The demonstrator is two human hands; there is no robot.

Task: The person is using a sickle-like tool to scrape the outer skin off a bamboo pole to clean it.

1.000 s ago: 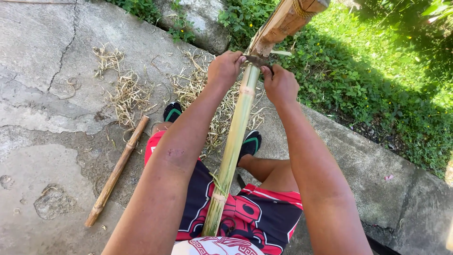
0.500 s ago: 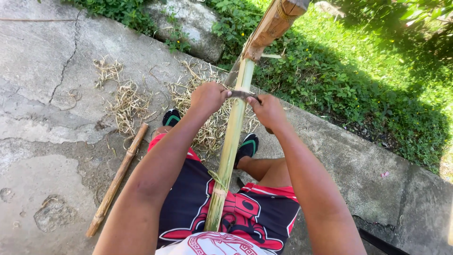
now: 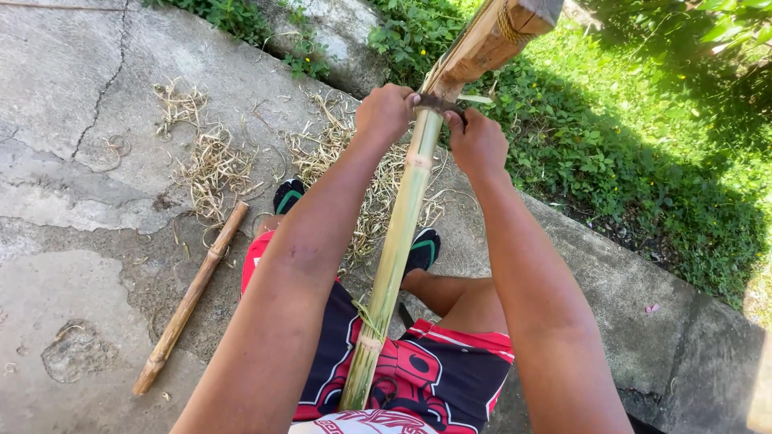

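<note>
Bamboo pole (image 3: pixel 396 241) runs from my lap up to a wooden brace (image 3: pixel 490 36), propped so both arms can work along it. My left hand (image 3: pixel 386 112) and right hand (image 3: pixel 478 145) are each clenched on an end of a dark blade (image 3: pixel 438 103) laid across the stalk. Its edge is hidden; the brace's top is cut off; shavings (image 3: pixel 213 165) litter the concrete (image 3: pixel 72 96).

The bamboo pole (image 3: pixel 398 233) is pale green with yellowish streaks and lighter rings at its joints. The stick (image 3: pixel 193 297) on the concrete ground (image 3: pixel 72 201) is tan brown. The shavings (image 3: pixel 213 165) are straw yellow. The shorts (image 3: pixel 426 374) are black with red and white patterns. The sandals (image 3: pixel 422 249) are black, edged teal. The grass (image 3: pixel 643 137) is bright green.
</note>
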